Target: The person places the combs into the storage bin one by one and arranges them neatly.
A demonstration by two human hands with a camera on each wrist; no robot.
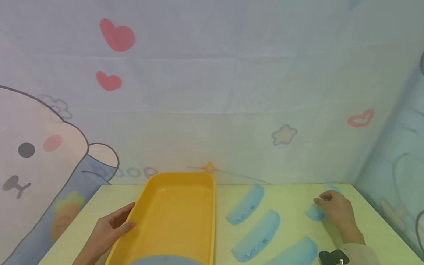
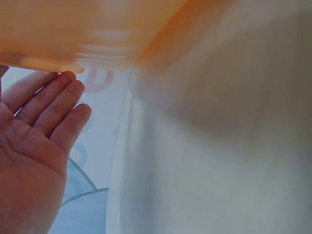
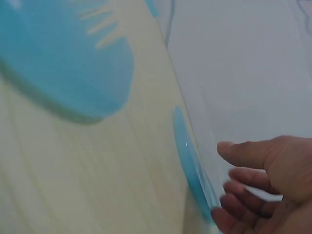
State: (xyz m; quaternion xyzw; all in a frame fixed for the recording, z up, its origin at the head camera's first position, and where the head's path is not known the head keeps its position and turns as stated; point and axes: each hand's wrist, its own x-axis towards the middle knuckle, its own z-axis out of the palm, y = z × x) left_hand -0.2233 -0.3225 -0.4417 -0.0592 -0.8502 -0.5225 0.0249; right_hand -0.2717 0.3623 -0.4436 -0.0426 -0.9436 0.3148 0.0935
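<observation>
My left hand (image 1: 107,233) holds the left rim of a yellow plastic tray (image 1: 213,206), thumb over the edge. In the left wrist view its straight fingers (image 2: 53,105) lie under the rim of the tray (image 2: 105,36). My right hand (image 1: 338,211) is low over a curved light-blue plastic piece (image 1: 314,213) and partly covers it. In the right wrist view the fingertips of the right hand (image 3: 261,183) are right at the lower end of a blue piece (image 3: 187,158), loosely bent, thumb apart. A nearer blue piece (image 3: 73,63) shows comb-like slits.
Between the tray and my right hand lie more curved blue pieces: a far one (image 1: 246,206), a middle one (image 1: 256,235) and a near one (image 1: 296,252). A blue-grey rounded shape (image 1: 165,260) overlaps the tray's near end. A printed cloth (image 1: 232,92) hangs behind the table (image 1: 288,195).
</observation>
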